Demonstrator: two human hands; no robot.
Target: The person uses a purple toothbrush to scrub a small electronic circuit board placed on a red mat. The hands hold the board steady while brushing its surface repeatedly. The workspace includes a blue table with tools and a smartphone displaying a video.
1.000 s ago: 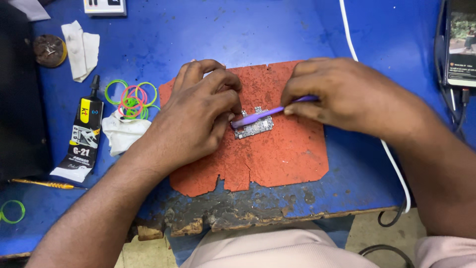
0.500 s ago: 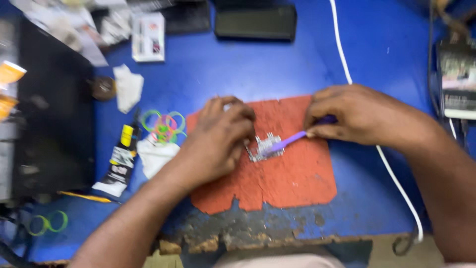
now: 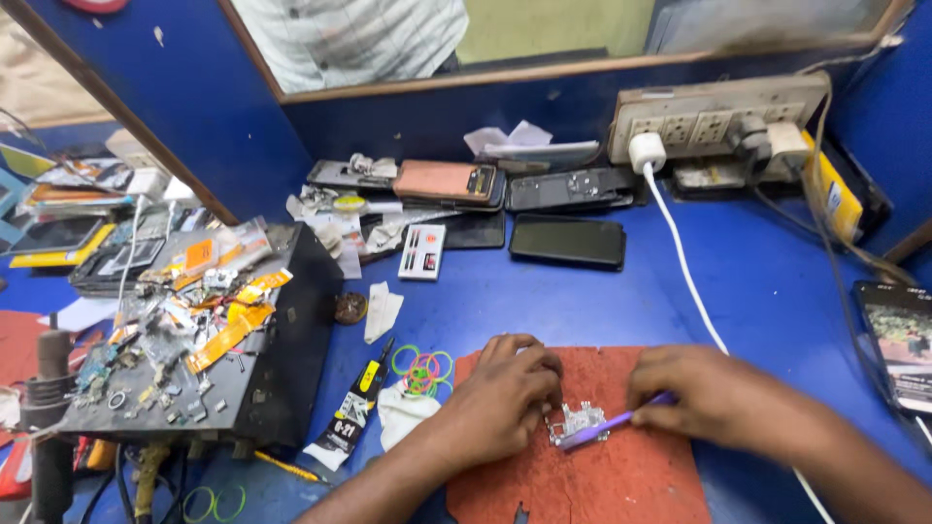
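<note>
On the red mat (image 3: 621,485), near the front edge of the blue bench (image 3: 757,281), a small metal part (image 3: 580,421) is pinned down by the left hand (image 3: 505,398), whose fingers are curled over its left side. A purple tool (image 3: 607,427) is pinched in the right hand (image 3: 709,398), its tip laid against the part. Just left of the mat, coloured rubber bands (image 3: 423,370) and a glue tube (image 3: 351,412) are seen. A black box (image 3: 282,388) strewn with scraps is set further left. Several phones (image 3: 567,241) are lined up along the back wall, beside a power strip (image 3: 714,121) from which a white cable (image 3: 680,252) is run forward.
</note>
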